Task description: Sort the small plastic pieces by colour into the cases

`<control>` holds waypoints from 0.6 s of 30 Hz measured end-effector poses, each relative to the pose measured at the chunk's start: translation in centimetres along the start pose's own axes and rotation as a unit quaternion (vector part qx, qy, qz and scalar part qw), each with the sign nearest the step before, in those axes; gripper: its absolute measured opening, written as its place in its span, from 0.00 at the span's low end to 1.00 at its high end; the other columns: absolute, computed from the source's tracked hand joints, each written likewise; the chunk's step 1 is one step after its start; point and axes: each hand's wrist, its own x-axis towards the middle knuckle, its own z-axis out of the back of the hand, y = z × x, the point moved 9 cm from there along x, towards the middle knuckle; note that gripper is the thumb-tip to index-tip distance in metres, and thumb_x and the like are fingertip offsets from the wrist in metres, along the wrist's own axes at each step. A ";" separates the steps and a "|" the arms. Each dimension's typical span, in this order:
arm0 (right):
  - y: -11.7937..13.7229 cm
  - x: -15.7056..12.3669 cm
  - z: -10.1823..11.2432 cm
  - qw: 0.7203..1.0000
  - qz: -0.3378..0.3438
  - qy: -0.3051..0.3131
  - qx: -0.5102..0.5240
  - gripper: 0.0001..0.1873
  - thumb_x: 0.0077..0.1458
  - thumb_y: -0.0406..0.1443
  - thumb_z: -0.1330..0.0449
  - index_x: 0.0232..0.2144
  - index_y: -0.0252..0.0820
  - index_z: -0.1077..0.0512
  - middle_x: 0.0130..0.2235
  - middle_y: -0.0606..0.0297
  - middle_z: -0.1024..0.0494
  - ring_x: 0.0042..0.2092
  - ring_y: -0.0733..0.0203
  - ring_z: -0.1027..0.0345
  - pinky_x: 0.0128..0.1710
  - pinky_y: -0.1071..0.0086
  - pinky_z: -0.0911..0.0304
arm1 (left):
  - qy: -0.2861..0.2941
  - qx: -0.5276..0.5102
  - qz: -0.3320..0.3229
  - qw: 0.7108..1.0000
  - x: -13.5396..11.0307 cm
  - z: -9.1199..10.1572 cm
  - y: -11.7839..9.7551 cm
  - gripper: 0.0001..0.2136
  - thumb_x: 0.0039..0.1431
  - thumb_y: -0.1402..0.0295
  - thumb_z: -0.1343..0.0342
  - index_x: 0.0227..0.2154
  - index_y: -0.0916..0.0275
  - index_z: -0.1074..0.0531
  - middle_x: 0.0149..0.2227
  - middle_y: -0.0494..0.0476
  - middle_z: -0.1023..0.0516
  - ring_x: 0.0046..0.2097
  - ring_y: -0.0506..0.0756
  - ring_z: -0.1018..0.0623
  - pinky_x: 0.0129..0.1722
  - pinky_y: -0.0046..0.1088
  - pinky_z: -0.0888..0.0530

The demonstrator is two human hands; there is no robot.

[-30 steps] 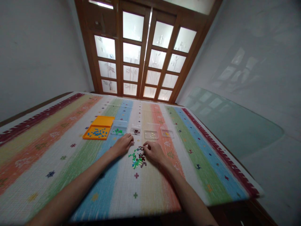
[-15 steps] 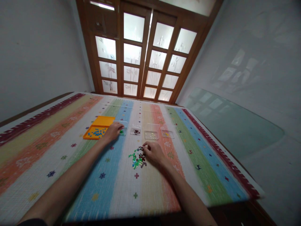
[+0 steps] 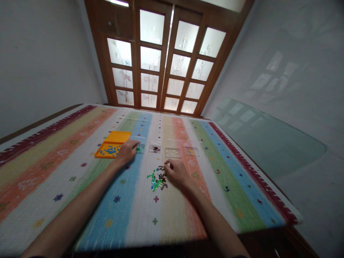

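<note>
A small heap of green, blue and dark brown pieces (image 3: 156, 179) lies on the striped cloth in front of me. My right hand (image 3: 177, 173) rests at the heap's right edge, fingers curled and pinched at the dark pieces. My left hand (image 3: 127, 150) reaches over a clear tray with green pieces (image 3: 139, 147), fingers bent down onto it; what they hold is hidden. To its left sits an orange tray (image 3: 113, 144) with blue pieces.
More clear trays stand in a row: one with dark pieces (image 3: 155, 147), one with pale pieces (image 3: 173, 153), one with yellow pieces (image 3: 191, 152). The striped cloth (image 3: 67, 168) covers the table. A glass sheet (image 3: 263, 143) leans at the right wall; wooden doors (image 3: 163, 61) behind.
My left hand moved from the heap up and left to the clear tray with green pieces and stays there. My right hand has hardly shifted at the heap.
</note>
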 end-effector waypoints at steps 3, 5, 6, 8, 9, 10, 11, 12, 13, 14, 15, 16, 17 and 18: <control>-0.2 0.1 -0.3 1.000 -0.005 0.021 -0.015 0.11 0.59 0.33 0.43 0.37 0.39 0.19 0.29 0.61 0.18 0.29 0.61 0.29 0.31 0.71 0.45 | 0.010 -0.023 -0.046 0.999 -1.5 -0.2 -2.2 0.12 0.62 0.73 0.50 0.42 0.61 0.22 0.43 0.60 0.19 0.47 0.59 0.22 0.50 0.40 0.25; -0.2 0.2 -0.5 0.999 -0.002 0.033 -0.022 0.12 0.61 0.34 0.43 0.39 0.38 0.19 0.31 0.60 0.17 0.31 0.60 0.27 0.32 0.71 0.44 | 0.046 -0.050 -0.084 0.994 -2.7 -0.9 -4.1 0.11 0.63 0.73 0.50 0.42 0.61 0.22 0.42 0.59 0.20 0.45 0.58 0.22 0.48 0.38 0.24; -0.2 0.2 -0.5 0.999 0.000 0.038 -0.024 0.12 0.61 0.34 0.43 0.40 0.39 0.20 0.31 0.60 0.17 0.31 0.60 0.26 0.32 0.71 0.43 | 0.063 -0.063 -0.101 0.991 -3.3 -1.3 -5.1 0.11 0.64 0.73 0.49 0.42 0.61 0.23 0.42 0.59 0.20 0.45 0.57 0.22 0.48 0.38 0.24; -0.1 0.2 -0.6 0.999 0.008 0.045 -0.026 0.12 0.61 0.34 0.43 0.41 0.39 0.20 0.33 0.60 0.16 0.33 0.59 0.25 0.34 0.71 0.41 | 0.088 -0.086 -0.127 0.984 -4.3 -1.9 -6.9 0.10 0.66 0.71 0.48 0.43 0.61 0.23 0.41 0.59 0.20 0.44 0.56 0.22 0.46 0.36 0.24; 0.0 0.1 -0.7 0.998 0.014 0.049 -0.027 0.12 0.61 0.33 0.43 0.42 0.40 0.19 0.33 0.60 0.16 0.33 0.59 0.25 0.35 0.71 0.40 | 0.095 -0.096 -0.134 0.982 -4.7 -2.1 -7.7 0.09 0.66 0.70 0.48 0.43 0.61 0.23 0.40 0.59 0.20 0.44 0.56 0.22 0.46 0.36 0.24; 0.1 0.1 -0.8 0.998 0.022 0.051 -0.026 0.12 0.61 0.33 0.43 0.42 0.40 0.19 0.34 0.60 0.16 0.34 0.59 0.24 0.36 0.71 0.39 | 0.099 -0.106 -0.138 0.980 -5.0 -2.3 -8.3 0.09 0.67 0.69 0.48 0.43 0.61 0.23 0.40 0.59 0.21 0.44 0.56 0.22 0.45 0.35 0.24; 0.2 0.0 -0.9 0.998 0.030 0.054 -0.024 0.13 0.60 0.32 0.43 0.42 0.40 0.19 0.35 0.60 0.15 0.35 0.59 0.24 0.36 0.71 0.38 | 0.102 -0.114 -0.139 0.978 -5.3 -2.4 -8.8 0.09 0.68 0.68 0.48 0.43 0.62 0.22 0.40 0.59 0.21 0.43 0.56 0.22 0.45 0.35 0.24; 0.3 0.0 -0.9 0.997 0.039 0.056 -0.022 0.13 0.60 0.32 0.43 0.43 0.41 0.19 0.36 0.59 0.15 0.35 0.59 0.23 0.37 0.71 0.37 | 0.105 -0.120 -0.138 0.978 -5.5 -2.6 -9.3 0.10 0.68 0.68 0.48 0.43 0.62 0.22 0.40 0.59 0.21 0.44 0.56 0.22 0.45 0.34 0.24; 0.4 -0.1 -1.0 0.997 0.048 0.058 -0.020 0.13 0.60 0.32 0.43 0.43 0.41 0.19 0.37 0.59 0.15 0.36 0.59 0.23 0.38 0.70 0.36 | 0.108 -0.123 -0.135 0.977 -5.7 -2.8 -9.6 0.10 0.68 0.67 0.48 0.43 0.62 0.22 0.41 0.59 0.21 0.44 0.55 0.22 0.46 0.34 0.24; 0.5 -0.1 -1.2 0.996 0.056 0.061 -0.018 0.13 0.60 0.32 0.43 0.43 0.41 0.19 0.37 0.59 0.15 0.37 0.58 0.23 0.39 0.70 0.36 | 0.110 -0.124 -0.133 0.977 -5.9 -2.9 -9.8 0.10 0.68 0.67 0.48 0.43 0.62 0.22 0.41 0.59 0.22 0.44 0.55 0.22 0.46 0.34 0.24; 0.5 -0.1 -1.3 0.996 0.062 0.064 -0.015 0.13 0.61 0.33 0.43 0.43 0.41 0.19 0.38 0.59 0.15 0.37 0.58 0.23 0.39 0.70 0.35 | 0.111 -0.122 -0.133 0.977 -6.0 -3.0 -9.9 0.10 0.69 0.67 0.48 0.43 0.62 0.22 0.41 0.59 0.22 0.44 0.55 0.23 0.46 0.34 0.24; 0.5 -0.1 -1.4 0.995 0.068 0.068 -0.011 0.13 0.61 0.33 0.43 0.43 0.41 0.19 0.37 0.59 0.15 0.38 0.58 0.22 0.40 0.70 0.35 | 0.113 -0.120 -0.133 0.977 -6.2 -3.1 -10.0 0.10 0.69 0.67 0.48 0.42 0.62 0.22 0.41 0.60 0.22 0.44 0.56 0.23 0.47 0.34 0.24; 0.6 -0.2 -1.5 0.995 0.074 0.072 -0.007 0.13 0.61 0.33 0.43 0.43 0.41 0.19 0.37 0.59 0.15 0.38 0.58 0.22 0.40 0.70 0.35 | 0.114 -0.117 -0.132 0.978 -6.3 -3.2 -10.1 0.11 0.69 0.67 0.49 0.42 0.62 0.22 0.41 0.60 0.23 0.45 0.56 0.23 0.47 0.34 0.24; 0.6 -0.2 -1.7 0.994 0.079 0.076 -0.004 0.13 0.62 0.33 0.43 0.43 0.41 0.19 0.38 0.58 0.15 0.38 0.57 0.22 0.40 0.70 0.35 | 0.114 -0.113 -0.131 0.978 -6.4 -3.2 -10.0 0.11 0.69 0.67 0.49 0.42 0.62 0.22 0.41 0.59 0.23 0.45 0.56 0.23 0.47 0.34 0.24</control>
